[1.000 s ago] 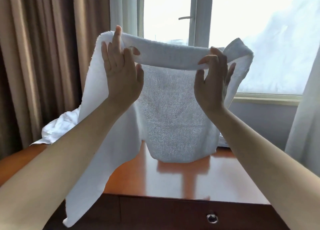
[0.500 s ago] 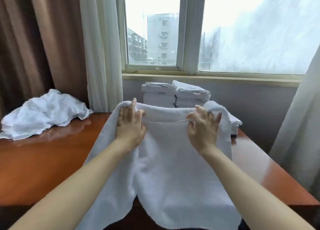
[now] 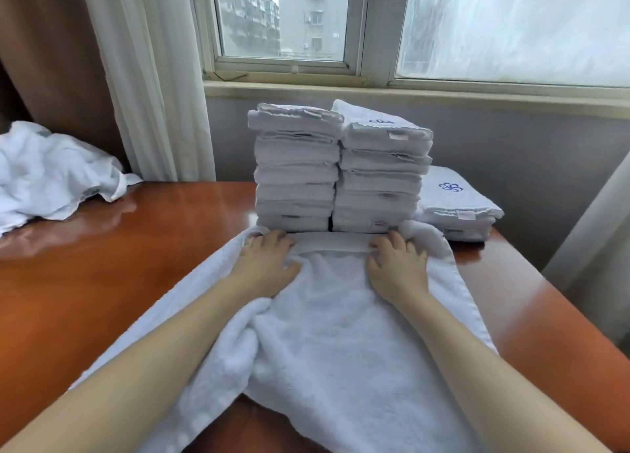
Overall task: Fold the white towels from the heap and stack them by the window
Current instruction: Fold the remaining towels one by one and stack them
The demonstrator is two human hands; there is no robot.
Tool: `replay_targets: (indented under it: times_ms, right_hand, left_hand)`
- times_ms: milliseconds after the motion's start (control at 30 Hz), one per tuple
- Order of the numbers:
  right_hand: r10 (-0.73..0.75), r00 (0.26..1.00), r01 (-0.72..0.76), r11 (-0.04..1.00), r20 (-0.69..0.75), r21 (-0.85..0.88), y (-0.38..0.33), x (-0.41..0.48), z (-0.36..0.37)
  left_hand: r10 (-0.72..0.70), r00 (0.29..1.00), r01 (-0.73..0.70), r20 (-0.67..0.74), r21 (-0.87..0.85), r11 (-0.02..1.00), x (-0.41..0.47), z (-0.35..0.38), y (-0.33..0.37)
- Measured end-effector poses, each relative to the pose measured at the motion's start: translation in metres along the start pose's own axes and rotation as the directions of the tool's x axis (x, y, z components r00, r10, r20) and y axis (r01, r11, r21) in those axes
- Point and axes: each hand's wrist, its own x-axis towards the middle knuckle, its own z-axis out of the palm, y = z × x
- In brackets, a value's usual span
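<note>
Towel (image 3: pixel 341 333): spread lengthwise on the worktop (image 3: pixel 85 282), running from the near edge, which it overhangs, up to the foot of the folded stacks. Its far end is turned over into a flat band between your hands. The left side is rumpled and bunched under your left forearm; the right side lies smoother.

Your left hand (image 3: pixel 266 265): palm down on the towel at its far left corner, fingers fairly straight and pointing at the stacks, thumb splayed inward. It presses and grasps nothing.

Your right hand (image 3: pixel 397 268): palm down at the far right corner, fingers bent at the knuckles, tips sunk in the cloth beside a raised fold. You cannot tell from this view whether it pinches the towel or only presses it.

Stacks: two tall ones side by side against the wall under the window (image 3: pixel 283 16), left stack (image 3: pixel 295 169) and right stack (image 3: pixel 381 176), touching each other. The towel's far edge touches their bases. A low stack (image 3: pixel 456 207) sits just right of them, its top towel bearing a blue emblem.

Heap (image 3: pixel 51 173): unfolded white towels at the far left of the worktop, well apart from your hands, by the curtain (image 3: pixel 150 77).
</note>
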Motion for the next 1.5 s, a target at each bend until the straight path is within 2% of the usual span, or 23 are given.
replay_targets:
  times_ms: [167,233,300,367,433,533,600,700,800,933,1000,1133,1267,1333,1400,1500]
  right_hand:
    - [-0.037,0.999,0.037,0.998,-0.008,-0.056,0.016,-0.009,-0.016]
    - [-0.051,0.999,0.049,0.992,-0.014,-0.119,0.012,-0.015,-0.026]
    - [-0.108,0.993,0.104,0.991,-0.044,-0.089,-0.004,-0.024,-0.037]
    - [-0.222,0.973,0.225,0.974,-0.066,0.033,-0.031,-0.038,-0.048]
    - [-0.346,0.937,0.346,0.913,-0.038,0.216,-0.062,-0.054,-0.057]
    - [-0.502,0.856,0.379,0.771,0.124,0.512,-0.101,-0.082,-0.071]
    - [-0.599,0.775,0.381,0.699,0.204,0.606,-0.119,-0.100,-0.077]
    - [-0.670,0.697,0.428,0.675,0.256,0.601,-0.132,-0.125,-0.081]
    - [-0.673,0.672,0.445,0.700,0.308,0.559,-0.134,-0.144,-0.081]
    - [-0.644,0.631,0.555,0.764,0.433,0.329,-0.135,-0.169,-0.070]
    - [-0.649,0.676,0.610,0.758,0.349,0.229,-0.137,-0.176,-0.065]
    - [-0.607,0.779,0.581,0.793,0.160,0.183,-0.146,-0.170,-0.079]
    - [-0.603,0.789,0.611,0.790,-0.115,0.044,-0.166,-0.152,-0.103]
    - [-0.536,0.820,0.563,0.817,-0.199,0.121,-0.185,-0.139,-0.118]
    - [-0.469,0.857,0.514,0.811,-0.215,0.279,-0.209,-0.124,-0.130]
    - [-0.459,0.853,0.523,0.760,-0.249,0.387,-0.248,-0.105,-0.137]
  left_hand:
    - [0.050,0.997,-0.030,0.061,-0.300,0.954,-0.013,-0.024,-0.003]
    - [0.037,0.999,-0.024,0.031,-0.357,0.934,-0.020,-0.042,-0.005]
    - [0.022,1.000,-0.023,-0.007,-0.397,0.917,-0.033,-0.061,-0.008]
    - [0.002,1.000,-0.015,-0.031,-0.421,0.907,-0.052,-0.077,-0.012]
    - [-0.029,1.000,0.020,-0.013,-0.431,0.902,-0.079,-0.091,-0.018]
    - [-0.067,0.997,0.074,0.030,-0.431,0.899,-0.128,-0.107,-0.029]
    - [-0.091,0.994,0.109,0.061,-0.437,0.893,-0.162,-0.114,-0.033]
    - [-0.102,0.987,0.146,0.124,-0.421,0.895,-0.208,-0.116,-0.034]
    - [-0.072,0.984,0.125,0.165,-0.332,0.935,-0.240,-0.113,-0.029]
    - [0.020,0.988,-0.005,0.156,-0.092,0.996,-0.264,-0.101,-0.017]
    - [0.017,0.986,-0.003,0.167,-0.083,0.997,-0.269,-0.098,-0.016]
    - [-0.110,0.981,0.138,0.158,-0.180,0.974,-0.267,-0.112,-0.021]
    - [-0.224,0.972,0.200,-0.067,-0.255,0.946,-0.248,-0.152,-0.028]
    - [-0.266,0.939,0.222,-0.219,-0.208,0.953,-0.237,-0.176,-0.037]
    - [-0.289,0.895,0.250,-0.341,-0.154,0.956,-0.228,-0.197,-0.052]
    - [-0.344,0.831,0.311,-0.438,-0.147,0.939,-0.218,-0.223,-0.081]
